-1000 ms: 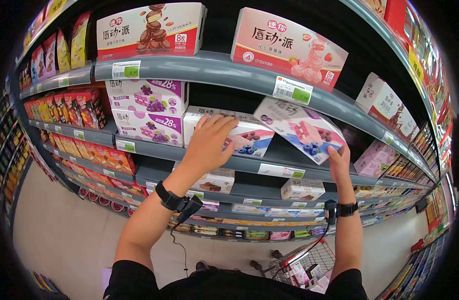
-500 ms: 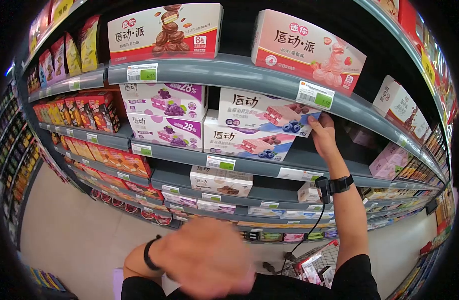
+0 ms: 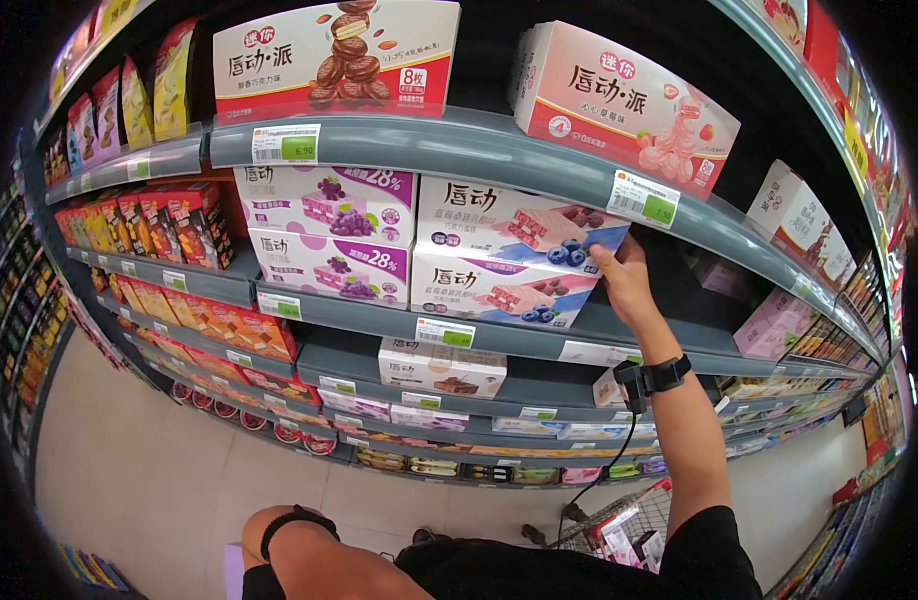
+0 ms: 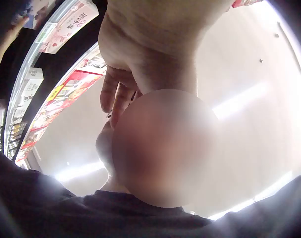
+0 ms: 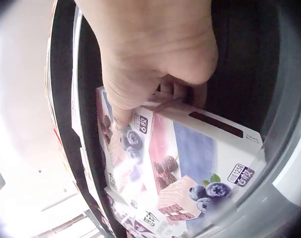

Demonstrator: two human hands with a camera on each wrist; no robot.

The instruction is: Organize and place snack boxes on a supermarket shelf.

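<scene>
Your right hand [image 3: 627,284] pinches the right end of the upper white-and-pink blueberry cardboard box [image 3: 514,226], stacked on its twin [image 3: 494,288]; your left hand's [image 4: 121,91] fingers hang loosely curled, holding nothing.

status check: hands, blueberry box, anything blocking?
Right hand grips top blueberry box at its right end, stacked on second blueberry box. Left hand down by the body, holding nothing. Nothing blocking.

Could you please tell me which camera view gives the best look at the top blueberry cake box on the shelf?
The head view: the whole top blueberry cake box shows, stacked on another one, with the right hand gripping its right end. The right wrist view shows only that gripped end close up. The left wrist view does not show it.
</scene>
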